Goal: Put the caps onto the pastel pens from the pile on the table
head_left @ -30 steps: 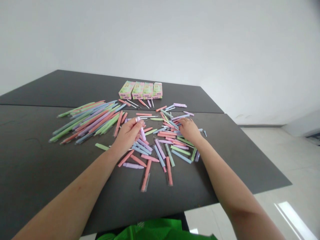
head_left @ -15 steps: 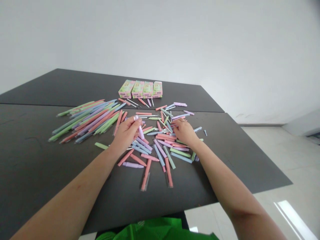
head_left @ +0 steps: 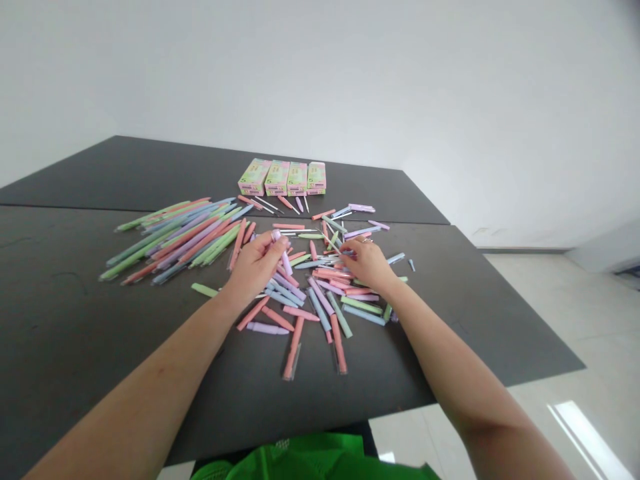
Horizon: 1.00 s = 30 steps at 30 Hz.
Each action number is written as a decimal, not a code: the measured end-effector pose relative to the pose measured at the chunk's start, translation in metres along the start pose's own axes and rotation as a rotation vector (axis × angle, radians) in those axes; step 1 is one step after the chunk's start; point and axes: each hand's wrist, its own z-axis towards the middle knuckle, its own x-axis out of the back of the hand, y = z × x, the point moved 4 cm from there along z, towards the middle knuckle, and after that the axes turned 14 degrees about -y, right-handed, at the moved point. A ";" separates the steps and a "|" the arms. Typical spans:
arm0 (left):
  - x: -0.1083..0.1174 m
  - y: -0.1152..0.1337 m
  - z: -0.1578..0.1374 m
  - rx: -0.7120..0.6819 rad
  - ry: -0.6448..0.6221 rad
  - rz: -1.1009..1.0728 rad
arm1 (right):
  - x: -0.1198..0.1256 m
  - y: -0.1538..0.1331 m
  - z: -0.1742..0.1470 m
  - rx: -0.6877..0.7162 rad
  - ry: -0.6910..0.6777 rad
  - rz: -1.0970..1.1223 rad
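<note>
My left hand (head_left: 254,268) is closed around a light purple pen barrel (head_left: 286,263), which slants upward out of the fingers above the pile. To the right, my right hand (head_left: 367,265) pinches a thin white pen refill (head_left: 330,242) near one end; its other end points up and left. Loose pen parts lie beneath and between both hands: pink barrels (head_left: 333,274), blue pieces (head_left: 285,295), green pieces (head_left: 361,305) and more white refills (head_left: 300,231). Two pink pieces with clear caps (head_left: 291,353) lie nearest me. My right fingertips are partly hidden behind the hand.
On the left lies a heap of long, capped pens (head_left: 175,240) in green, pink, blue and purple. Several small pink-and-green boxes (head_left: 277,179) stand in a row at the back of the dark table (head_left: 125,387). A white wall (head_left: 320,73) rises behind it.
A white refill now stands out from my right fingers, lifted from the pile. My left hand has stayed almost in place with the purple barrel.
</note>
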 end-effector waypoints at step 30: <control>-0.013 -0.007 0.001 0.033 -0.144 -0.330 | 0.009 -0.080 -0.027 0.528 -0.021 0.200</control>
